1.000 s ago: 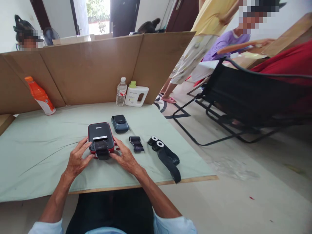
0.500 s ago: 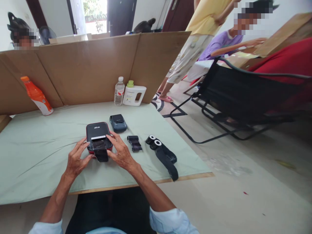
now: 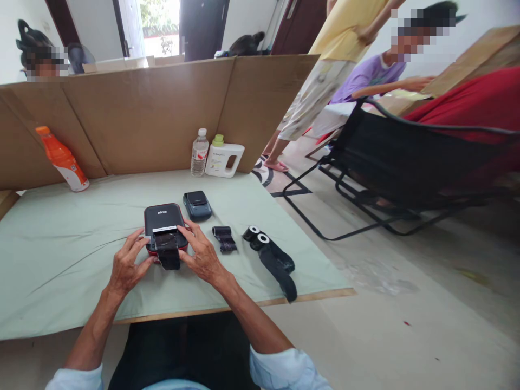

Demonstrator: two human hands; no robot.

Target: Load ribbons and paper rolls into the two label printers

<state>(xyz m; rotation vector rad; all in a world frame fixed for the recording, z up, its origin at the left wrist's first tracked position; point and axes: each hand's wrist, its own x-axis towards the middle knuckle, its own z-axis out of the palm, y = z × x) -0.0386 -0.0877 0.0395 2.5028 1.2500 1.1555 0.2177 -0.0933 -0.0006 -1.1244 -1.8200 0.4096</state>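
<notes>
A black label printer (image 3: 163,216) with a red lower edge lies on the table, and a dark strip of ribbon (image 3: 168,254) hangs out of its near side. My left hand (image 3: 128,262) grips the printer's left side, thumb at the near corner. On the opposite side my right hand (image 3: 201,254) holds it, fingers on the top edge and thumb near the ribbon. Just behind sits a smaller dark blue printer (image 3: 197,206). To the right are a short black ribbon roll (image 3: 224,239) and two longer black ribbon rolls (image 3: 268,252) with white cores, their tails loose.
A cardboard screen (image 3: 150,114) stands along the table's back edge. Before it are an orange bottle (image 3: 63,160), a clear water bottle (image 3: 199,154) and a white jug (image 3: 225,160). Right of the pale green table (image 3: 73,254) stands a black folding chair (image 3: 390,146); people are beyond.
Both hands stay on the printer with almost no movement. At the back right, the arm of the person in purple has shifted slightly.
</notes>
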